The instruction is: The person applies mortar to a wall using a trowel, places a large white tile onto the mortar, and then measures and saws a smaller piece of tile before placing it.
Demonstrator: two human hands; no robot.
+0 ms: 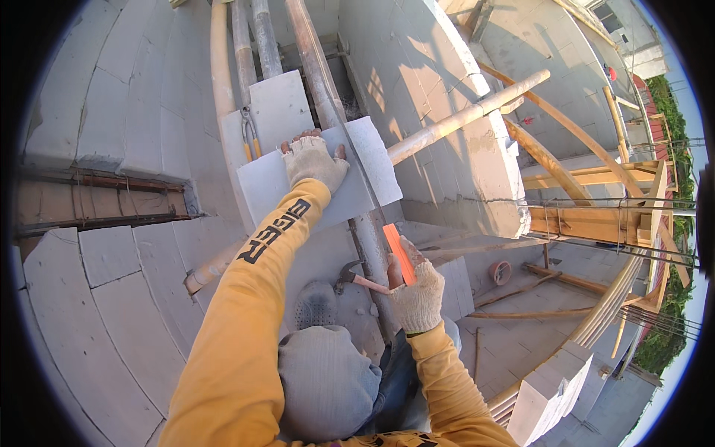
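My left hand (317,162), in a pale knit glove with bare fingertips, presses flat on a white lightweight block (272,195), fingers spread. A hand saw with an orange handle (399,253) is gripped in my gloved right hand (417,296). Its thin blade, seen nearly edge-on, runs away from me across the block's right part. Pincers with yellow handles (254,141) lie at the far left of the block, beside a second white block (279,104). Below the saw handle shows a hammer (350,274); its handle's end is hidden by my right hand.
Round poles (264,45) run under the blocks. Block walls stand left and right (417,97). A slanting pole (469,119) meets the right wall. Timber formwork (596,223), a pinkish bucket (500,273) and stacked blocks (551,387) lie to the right. My knee (328,380) and shoe (314,304) are below.
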